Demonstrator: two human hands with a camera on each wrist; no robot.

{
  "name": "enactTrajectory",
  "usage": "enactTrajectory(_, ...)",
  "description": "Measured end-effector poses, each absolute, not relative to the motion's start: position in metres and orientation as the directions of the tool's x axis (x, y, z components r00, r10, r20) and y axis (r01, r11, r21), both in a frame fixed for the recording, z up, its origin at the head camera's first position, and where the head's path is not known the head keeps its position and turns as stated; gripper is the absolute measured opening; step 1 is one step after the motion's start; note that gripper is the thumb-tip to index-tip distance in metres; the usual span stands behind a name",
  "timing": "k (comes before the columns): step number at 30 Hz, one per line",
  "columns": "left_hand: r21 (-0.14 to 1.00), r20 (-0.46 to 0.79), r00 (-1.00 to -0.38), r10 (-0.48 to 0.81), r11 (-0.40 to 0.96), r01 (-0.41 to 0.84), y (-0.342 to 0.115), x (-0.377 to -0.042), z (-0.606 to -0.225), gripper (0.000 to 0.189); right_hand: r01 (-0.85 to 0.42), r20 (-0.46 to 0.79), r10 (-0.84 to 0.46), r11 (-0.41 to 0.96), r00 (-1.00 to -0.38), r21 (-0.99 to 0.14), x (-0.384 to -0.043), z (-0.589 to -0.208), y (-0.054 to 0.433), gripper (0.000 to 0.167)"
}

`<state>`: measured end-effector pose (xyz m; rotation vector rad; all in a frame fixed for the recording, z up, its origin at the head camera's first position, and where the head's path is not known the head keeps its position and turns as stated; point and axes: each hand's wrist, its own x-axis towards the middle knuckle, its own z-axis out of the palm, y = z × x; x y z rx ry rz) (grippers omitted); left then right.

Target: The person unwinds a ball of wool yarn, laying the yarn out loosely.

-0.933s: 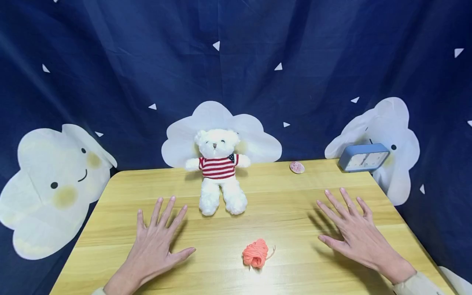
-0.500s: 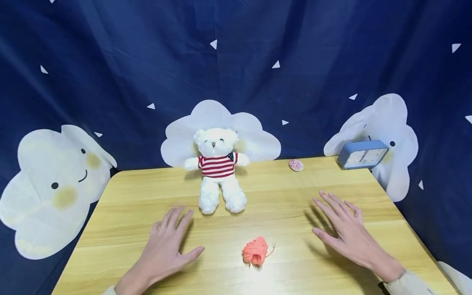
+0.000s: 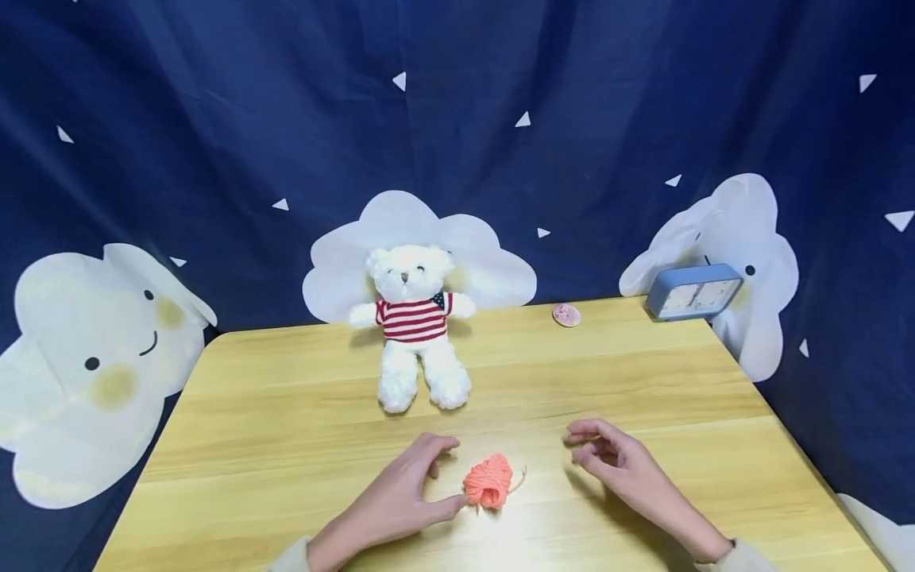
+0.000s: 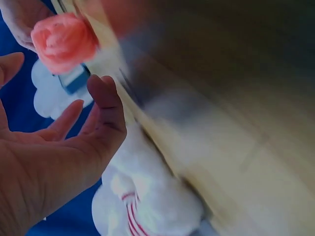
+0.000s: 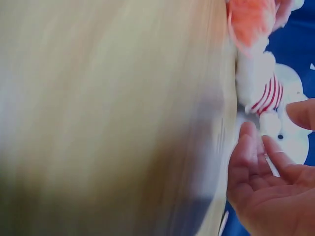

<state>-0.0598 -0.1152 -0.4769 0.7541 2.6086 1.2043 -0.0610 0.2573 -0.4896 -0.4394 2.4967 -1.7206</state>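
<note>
A small bundle of coral yarn [image 3: 488,481] lies on the wooden table, its loose end trailing to the right. Just left of it is my left hand [image 3: 396,499], thumb and fingers spread apart; the thumb tip comes right up to the yarn, and whether they touch I cannot tell. My right hand [image 3: 632,475] hovers to the yarn's right with a gap between them, fingers loosely bent and holding nothing. Both wrist views also catch the yarn [image 4: 65,43], and the loosely bent fingers [image 5: 242,162] of my right hand show there, partly blurred.
Behind the yarn a white teddy bear [image 3: 413,322] in a red-striped shirt sits on the table [image 3: 286,413]. A pink round object [image 3: 567,315] and a blue clock [image 3: 693,291] stand along the back edge. A dark blue curtain [image 3: 465,151] with clouds hangs behind.
Both hands have moved inward toward the yarn, the left one rightward up to its side, the right one leftward and nearer. Their spread fingers have bent. Yarn, bear and clock stay put.
</note>
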Motion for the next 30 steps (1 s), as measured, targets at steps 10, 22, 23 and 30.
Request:
enactTrajectory(10,0.846,0.011,-0.846,0.532,0.447,0.292,-0.085,-0.066,-0.482,0.052,0.125,-0.204,-0.357,0.231,-0.912,-0.965,-0.06,-0.494,0.218,0.038)
enactTrajectory(22,0.868,0.025,-0.851,0.524,0.412,0.278,-0.069,-0.07,-0.489,0.035,0.228,-0.292,-0.357,0.212,-0.887,-0.95,-0.063,-0.496,0.202,0.026)
enactTrajectory(23,0.866,0.032,-0.852,0.523,0.411,0.285,-0.069,-0.07,-0.489,0.034,0.229,-0.294,-0.356,0.212,-0.887,-0.95,-0.064,-0.496,0.201,0.024)
enactTrajectory(30,0.865,0.04,-0.876,0.481,0.423,0.271,-0.069,-0.072,-0.489,0.026,0.21,-0.285,-0.347,0.24,-0.894,-0.948,-0.067,-0.493,0.194,0.007)
